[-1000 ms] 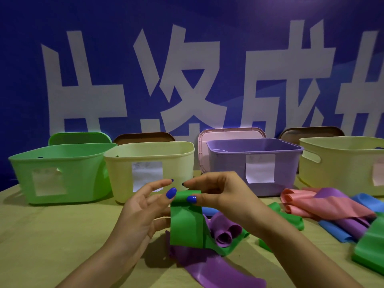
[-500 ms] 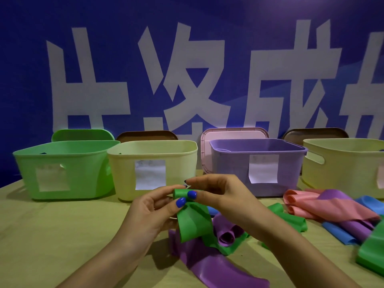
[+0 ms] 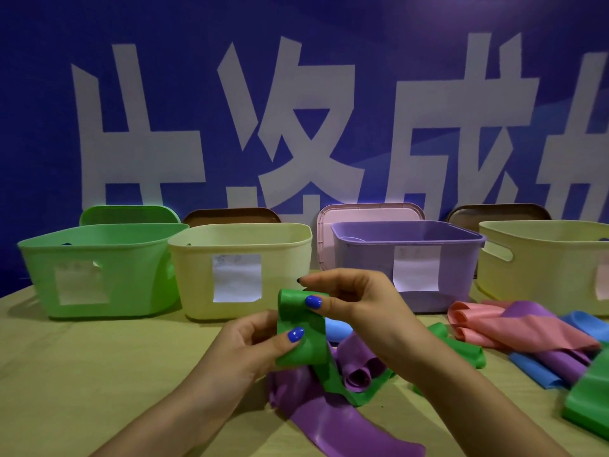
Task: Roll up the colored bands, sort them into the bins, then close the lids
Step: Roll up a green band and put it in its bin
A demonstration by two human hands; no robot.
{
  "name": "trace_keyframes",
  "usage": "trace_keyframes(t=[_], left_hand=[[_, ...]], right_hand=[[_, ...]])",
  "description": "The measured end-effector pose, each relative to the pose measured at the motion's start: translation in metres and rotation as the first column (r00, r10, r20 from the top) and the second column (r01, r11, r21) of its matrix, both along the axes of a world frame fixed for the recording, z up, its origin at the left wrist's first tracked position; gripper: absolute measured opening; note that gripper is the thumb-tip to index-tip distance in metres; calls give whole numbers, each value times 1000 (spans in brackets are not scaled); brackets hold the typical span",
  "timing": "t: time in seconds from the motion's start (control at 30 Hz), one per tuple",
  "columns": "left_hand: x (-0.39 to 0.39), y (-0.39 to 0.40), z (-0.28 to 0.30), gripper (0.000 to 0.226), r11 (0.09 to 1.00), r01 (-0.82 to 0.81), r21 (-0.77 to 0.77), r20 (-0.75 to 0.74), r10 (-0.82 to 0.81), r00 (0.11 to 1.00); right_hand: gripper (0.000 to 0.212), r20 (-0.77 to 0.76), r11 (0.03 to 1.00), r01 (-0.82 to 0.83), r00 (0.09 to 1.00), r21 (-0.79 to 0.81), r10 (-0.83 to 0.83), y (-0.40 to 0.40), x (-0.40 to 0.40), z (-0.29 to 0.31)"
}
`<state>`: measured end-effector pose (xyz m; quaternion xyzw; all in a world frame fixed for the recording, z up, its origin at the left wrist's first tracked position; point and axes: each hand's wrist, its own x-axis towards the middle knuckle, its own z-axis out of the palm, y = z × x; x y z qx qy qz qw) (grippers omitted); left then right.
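Head view. Large white characters on a blue backdrop (image 3: pixel 204 44), cut off at the edges, not safely readable. Blank-looking white paper labels (image 3: pixel 237 278) on the bin fronts, any writing too faint to make out.

Smooth moulded plastic bins in a row on the pale worktop (image 3: pixel 82 374): green bin (image 3: pixel 99 258), cream bin (image 3: pixel 240 245), purple bin (image 3: pixel 408 239), second cream bin (image 3: pixel 543 258) with a slot handle. Lids propped upright behind them: green lid (image 3: pixel 128 215), brown lid (image 3: pixel 230 217), pink lid (image 3: pixel 369 212), second brown lid (image 3: pixel 497 212).

Green band (image 3: pixel 301 324), thin, glossy, rubbery, held above the worktop in front of the cream bin, top end curled into a small roll. Right hand (image 3: pixel 356 301) pinching that roll between thumb and fingers; left hand (image 3: pixel 250 344) pinching the strip lower down, thumb on its face. Tail trailing over a purple band (image 3: pixel 329 420), part rolled. Loose pink band (image 3: pixel 514 328), blue bands (image 3: pixel 534 367) and another green band (image 3: pixel 590 400) heaped at right.
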<state>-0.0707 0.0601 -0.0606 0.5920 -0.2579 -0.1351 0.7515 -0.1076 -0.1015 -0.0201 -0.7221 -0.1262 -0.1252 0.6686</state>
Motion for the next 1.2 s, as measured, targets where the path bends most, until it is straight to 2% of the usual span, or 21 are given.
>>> trace_keyframes(t=[0.13,0.23,0.33,0.5,0.6,0.7,0.83,0.93,0.97,1.07,1.2], left_hand=[[4,3,0,20,984,-178,19,130,175,976],[5,5,0,24,977,-211,26,222,200,954],[3,4,1,22,977,-210,31,225,198,954],[2,3,2,26,955,-295,-33,214,295,931],[1,4,5,26,943,-326,-64,206,332,920],[2,4,6,19,939,-330,-96,198,342,918],[2,3,5,27,934,-336,-119,204,355,913],[1,0,3,22,930,-335,-149,186,359,914],[0,-1,3,26,937,-313,-154,179,338,924],[1,-3,-2,57,950,-267,-159,161,292,943],[-3,-4,1,64,959,-228,-171,97,246,964]], right_hand=[[25,-18,1000,13,1000,-5,-13,1,2,-1],[24,-54,997,0,999,-77,-4,1,3,-3],[24,-92,992,-50,995,-117,39,1,1,-2],[31,-82,994,-62,995,-92,55,1,-2,0],[32,-79,987,-76,995,-139,65,2,-4,0],[28,-77,980,-67,996,-186,53,1,-4,0],[25,-57,977,-37,998,-208,25,2,-2,-2],[29,-36,967,19,999,-252,-29,3,2,-5],[31,-19,960,46,998,-277,-53,3,3,-6],[34,47,912,130,992,-388,-121,4,5,-9],[42,89,858,170,985,-485,-144,7,5,-12]])
